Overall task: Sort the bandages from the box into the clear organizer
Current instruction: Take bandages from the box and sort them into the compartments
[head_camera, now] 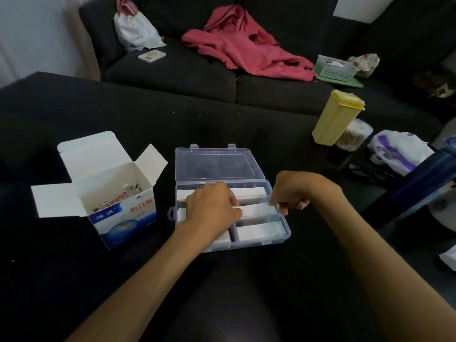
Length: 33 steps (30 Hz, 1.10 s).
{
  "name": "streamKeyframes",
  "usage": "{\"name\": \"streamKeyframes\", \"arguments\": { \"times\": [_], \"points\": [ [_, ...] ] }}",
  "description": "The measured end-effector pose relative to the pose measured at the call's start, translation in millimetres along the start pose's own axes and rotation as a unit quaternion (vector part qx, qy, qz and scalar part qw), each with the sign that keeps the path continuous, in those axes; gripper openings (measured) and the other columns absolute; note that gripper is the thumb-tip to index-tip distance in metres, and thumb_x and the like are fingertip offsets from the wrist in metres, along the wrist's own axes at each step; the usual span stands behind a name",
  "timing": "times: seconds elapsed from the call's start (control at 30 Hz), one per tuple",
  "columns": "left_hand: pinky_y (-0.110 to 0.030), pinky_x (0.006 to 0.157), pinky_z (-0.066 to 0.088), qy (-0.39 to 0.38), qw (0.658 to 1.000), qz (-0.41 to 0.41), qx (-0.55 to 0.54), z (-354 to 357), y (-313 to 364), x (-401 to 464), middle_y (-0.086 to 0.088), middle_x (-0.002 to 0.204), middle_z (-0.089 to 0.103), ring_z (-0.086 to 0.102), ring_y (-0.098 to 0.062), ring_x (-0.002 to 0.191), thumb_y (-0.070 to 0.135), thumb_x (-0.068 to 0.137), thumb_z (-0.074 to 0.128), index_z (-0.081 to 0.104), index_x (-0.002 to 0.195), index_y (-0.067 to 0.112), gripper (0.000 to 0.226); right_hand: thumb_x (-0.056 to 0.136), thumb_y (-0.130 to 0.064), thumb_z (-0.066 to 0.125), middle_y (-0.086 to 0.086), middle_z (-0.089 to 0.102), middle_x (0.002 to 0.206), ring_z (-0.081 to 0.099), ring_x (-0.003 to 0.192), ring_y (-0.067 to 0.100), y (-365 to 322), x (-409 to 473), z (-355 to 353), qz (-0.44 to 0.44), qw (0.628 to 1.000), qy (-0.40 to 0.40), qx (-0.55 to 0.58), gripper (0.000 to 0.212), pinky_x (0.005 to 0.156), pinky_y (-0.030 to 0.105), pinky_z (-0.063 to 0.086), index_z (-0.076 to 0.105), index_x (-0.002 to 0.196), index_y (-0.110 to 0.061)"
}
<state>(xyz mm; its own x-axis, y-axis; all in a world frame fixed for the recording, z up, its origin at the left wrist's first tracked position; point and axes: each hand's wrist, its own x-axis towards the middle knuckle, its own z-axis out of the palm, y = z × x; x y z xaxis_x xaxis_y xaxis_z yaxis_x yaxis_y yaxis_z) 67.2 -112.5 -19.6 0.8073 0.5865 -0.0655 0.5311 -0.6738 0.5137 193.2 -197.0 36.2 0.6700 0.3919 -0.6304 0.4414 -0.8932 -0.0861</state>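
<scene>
Right, white bandages (259, 229) fill the compartments of the clear organizer (287, 234), which sits open in the middle of the dark tabletop (74, 280), its lid (214, 162) laid back flat behind it. Both hands are over the tray. The left hand (212, 206) lies knuckles-up across the middle row, its fingers (232, 197) curled down onto a strip of bandages; whether they pinch it or just press it, I cannot tell. The right hand (293, 191) hangs at the organizer's right edge, fingers bent tight, pinching the end of that same middle strip.

Just left of the organizer stands the blue-and-white bandage box (123, 218), flaps spread wide, a few wrapped bandages showing down inside. Off to the right, a tall yellow container (335, 119) stands in front of a clear tub (355, 137). Behind it all, a dark sofa (172, 72) carries a red jacket (246, 48), a white bag (135, 30) and a small white basket (333, 67).
</scene>
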Motion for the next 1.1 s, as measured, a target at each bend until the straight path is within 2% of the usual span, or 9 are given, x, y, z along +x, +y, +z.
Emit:
{"name": "streamKeyframes", "arguments": {
  "times": [0.27,0.6,0.7,0.8,0.93,1.03,1.1],
  "points": [
    [-0.034,0.085,0.046,0.002,1.000,0.010,-0.002,0.7,1.3,-2.0,0.006,0.104,0.068,0.060,-0.016,0.098,0.033,0.085,0.065,0.069,0.108,0.029,0.023,0.085,-0.013,0.064,0.004,0.051,0.067,0.047,0.058,0.014,1.0,11.4,2.2,0.007,0.999,0.052,0.000,0.025,0.051,0.021,0.039,0.054,0.063,-0.010],
    [-0.034,0.083,0.048,-0.001,1.000,0.011,-0.004,2.3,0.7,-0.2,0.006,0.101,0.069,0.061,-0.016,0.094,0.033,0.085,0.064,0.072,0.100,0.027,0.018,0.082,-0.018,0.069,0.003,0.054,0.068,0.050,0.059,0.012,5.1,16.2,5.4,-0.009,0.997,0.072,0.000,0.024,0.051,0.023,0.039,0.053,0.065,-0.012],
    [-0.034,0.083,0.047,0.000,1.000,0.014,0.003,1.9,0.2,0.1,0.005,0.102,0.069,0.061,-0.016,0.095,0.034,0.086,0.063,0.071,0.102,0.028,0.019,0.081,-0.019,0.070,0.003,0.058,0.070,0.053,0.062,0.013,8.6,12.3,8.0,-0.016,0.997,0.078,0.020,0.013,0.053,0.023,0.040,0.061,0.075,-0.011],
    [-0.034,0.084,0.048,0.006,1.000,0.015,-0.001,-0.5,-0.9,-2.4,0.006,0.102,0.068,0.061,-0.015,0.096,0.035,0.086,0.063,0.071,0.103,0.030,0.019,0.083,-0.018,0.068,0.003,0.061,0.070,0.059,0.069,0.015,19.1,-5.0,11.5,-0.043,0.992,0.112,0.045,0.010,0.064,0.025,0.046,0.067,0.090,-0.011],
    [-0.029,0.074,0.049,0.039,0.998,0.043,-0.028,-8.9,4.7,-7.8,0.009,0.090,0.066,0.060,-0.010,0.083,0.038,0.085,0.065,0.072,0.094,0.031,0.014,0.086,-0.020,0.064,-0.002,0.057,0.067,0.056,0.066,0.009,25.1,-25.3,25.5,-0.063,0.994,0.092,0.021,0.011,0.064,0.022,0.046,0.068,0.096,-0.015],
    [-0.026,0.070,0.044,-0.010,0.995,0.097,-0.003,-9.8,8.5,-18.9,0.010,0.082,0.062,0.052,-0.006,0.074,0.042,0.084,0.065,0.072,0.098,0.034,0.017,0.086,-0.019,0.064,0.000,0.060,0.074,0.060,0.072,0.012,26.0,-24.9,29.4,-0.050,0.993,0.111,-0.008,0.015,0.068,0.023,0.050,0.066,0.099,-0.013],
    [-0.026,0.074,0.044,-0.037,0.993,0.111,0.033,-6.3,7.1,-24.8,0.009,0.088,0.066,0.054,-0.009,0.079,0.041,0.085,0.064,0.070,0.103,0.034,0.020,0.086,-0.017,0.065,0.003,0.064,0.081,0.064,0.080,0.015,25.1,-25.1,29.1,-0.039,0.992,0.113,-0.036,0.014,0.075,0.027,0.053,0.065,0.098,-0.012]
  ]
}}
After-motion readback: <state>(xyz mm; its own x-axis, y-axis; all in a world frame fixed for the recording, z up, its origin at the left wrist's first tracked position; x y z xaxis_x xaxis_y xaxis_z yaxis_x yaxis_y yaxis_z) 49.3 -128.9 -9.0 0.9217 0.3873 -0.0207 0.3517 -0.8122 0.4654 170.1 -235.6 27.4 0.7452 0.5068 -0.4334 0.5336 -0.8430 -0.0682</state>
